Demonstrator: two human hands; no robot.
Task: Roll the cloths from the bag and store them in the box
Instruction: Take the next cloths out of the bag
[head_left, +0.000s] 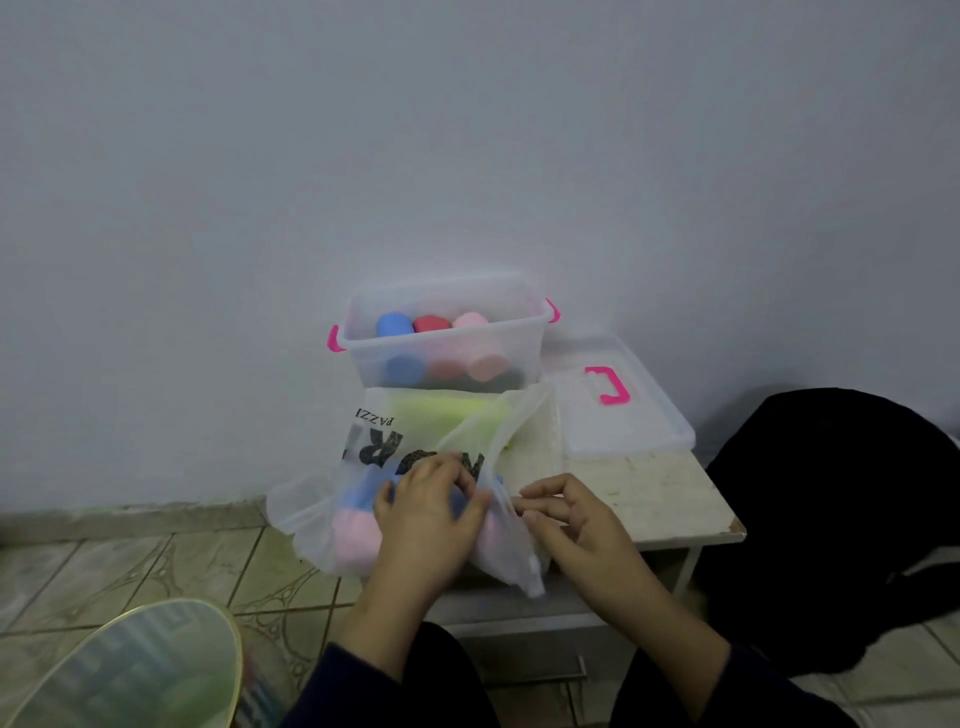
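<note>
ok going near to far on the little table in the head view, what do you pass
Left hand on the plastic bag → yellow-green cloth inside the bag's far end → clear box holding rolled cloths, against the wall.

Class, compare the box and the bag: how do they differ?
The box is rigid, clear and upright by the wall; the bag is soft, printed and lies crumpled nearer the person. The box stands untouched; the left hand grips the bag. Both are see-through and hold coloured cloths.
</note>
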